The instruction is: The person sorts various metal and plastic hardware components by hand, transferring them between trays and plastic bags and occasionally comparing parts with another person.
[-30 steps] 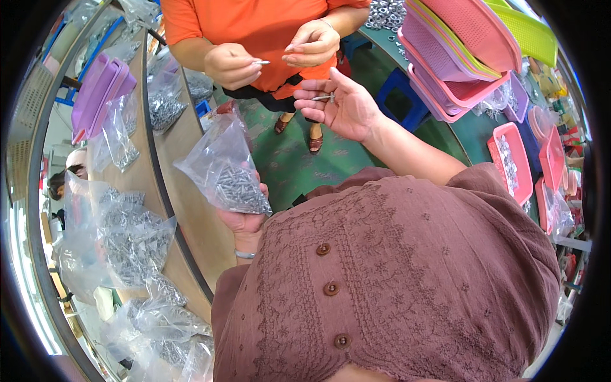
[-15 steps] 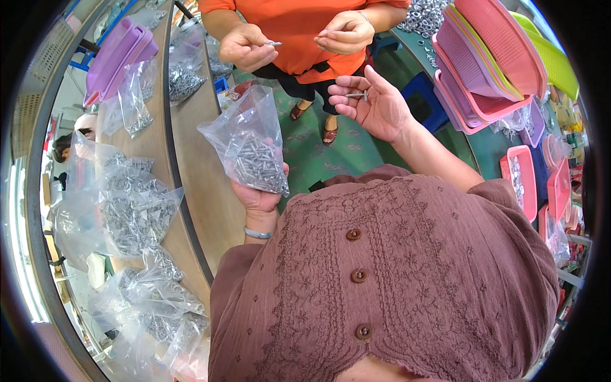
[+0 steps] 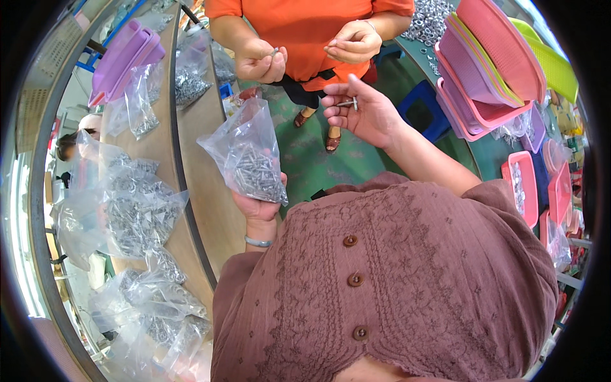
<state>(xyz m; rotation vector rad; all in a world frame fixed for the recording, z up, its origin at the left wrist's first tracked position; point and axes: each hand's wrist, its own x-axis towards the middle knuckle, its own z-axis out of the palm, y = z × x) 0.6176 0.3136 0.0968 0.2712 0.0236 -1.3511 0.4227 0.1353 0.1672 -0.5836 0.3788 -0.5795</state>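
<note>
From underneath, my left hand supports a clear plastic bag with its fingers mostly hidden behind it. Many small grey metal bolts fill the bag's lower part. My right hand is raised palm up, fingers half curled. Across those fingers lies a single grey bolt, its wider end toward the palm. Facing me, a person in an orange top has one hand pinching a small metal piece. That person's other hand has its fingertips together; what they hold, if anything, is too small to tell.
Several clear bags of metal parts cover the wooden table on my left. Purple baskets stand farther back there. At right are stacked pink baskets, a pink tray and a blue stool. Loose metal rings lie beyond.
My right hand has moved slightly left and turned a little, with the bolt still on its fingers. The other person's hands have shifted right. My left hand with the bag is nearly unchanged.
</note>
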